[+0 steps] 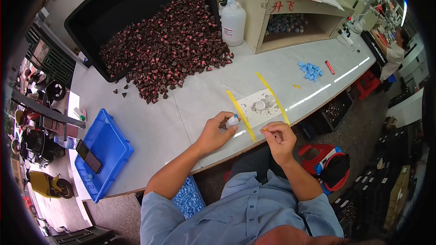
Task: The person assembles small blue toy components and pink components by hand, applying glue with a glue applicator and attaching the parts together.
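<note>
My left hand (211,136) is closed around a small white squeeze bottle (232,121) with a blue tip, just left of a white sheet (250,119). Yellow tape (239,107) runs along the sheet's left and right sides. On the sheet stand small white round cups (260,105) among grey smears. At the sheet's near right corner, my right hand (281,141) pinches a tiny yellow-orange piece (265,129); its exact kind is too small to make out. The two hands are apart.
Dark brown and red pieces (168,45) spill from a tipped black bin (104,18). A white jug (233,23) stands beside an open-fronted cabinet (295,36). Blue pieces (310,71) lie right. A blue tray (109,127) holds a phone (89,156). Another person (394,52) sits far right.
</note>
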Available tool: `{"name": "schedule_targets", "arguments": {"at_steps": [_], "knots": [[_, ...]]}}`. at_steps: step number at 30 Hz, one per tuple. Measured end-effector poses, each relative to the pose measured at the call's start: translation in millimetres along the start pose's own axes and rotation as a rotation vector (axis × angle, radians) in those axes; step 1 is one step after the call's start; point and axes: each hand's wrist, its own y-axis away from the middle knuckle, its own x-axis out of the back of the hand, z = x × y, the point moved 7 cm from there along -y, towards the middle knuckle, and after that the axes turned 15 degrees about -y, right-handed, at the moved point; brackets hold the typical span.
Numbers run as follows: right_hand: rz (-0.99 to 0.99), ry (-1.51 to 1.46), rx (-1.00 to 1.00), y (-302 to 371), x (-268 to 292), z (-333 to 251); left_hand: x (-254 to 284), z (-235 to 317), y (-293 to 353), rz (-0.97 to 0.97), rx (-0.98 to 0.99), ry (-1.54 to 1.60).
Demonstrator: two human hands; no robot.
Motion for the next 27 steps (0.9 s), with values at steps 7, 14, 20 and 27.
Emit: {"name": "schedule_targets", "arguments": {"at_steps": [7, 14, 20, 27], "knots": [[0.277, -0.591, -0.569, 20.0, 13.0, 45.2, -2.3, -4.9, 0.7, -0.052, 0.069, 0.021], [0.315, -1.023, -0.759, 31.3, 14.9, 61.8, -2.2, -3.5, -1.4, -0.056, 0.096, 0.026], [0.317, -1.261, -0.821, 35.4, 10.4, 69.0, -0.5, -3.2, 0.2, -0.036, 0.143, 0.041], [0.257, -1.168, -0.762, 32.8, 18.4, 62.2, -0.2, -4.1, 0.1, -0.031, 0.162, 0.071]]}}
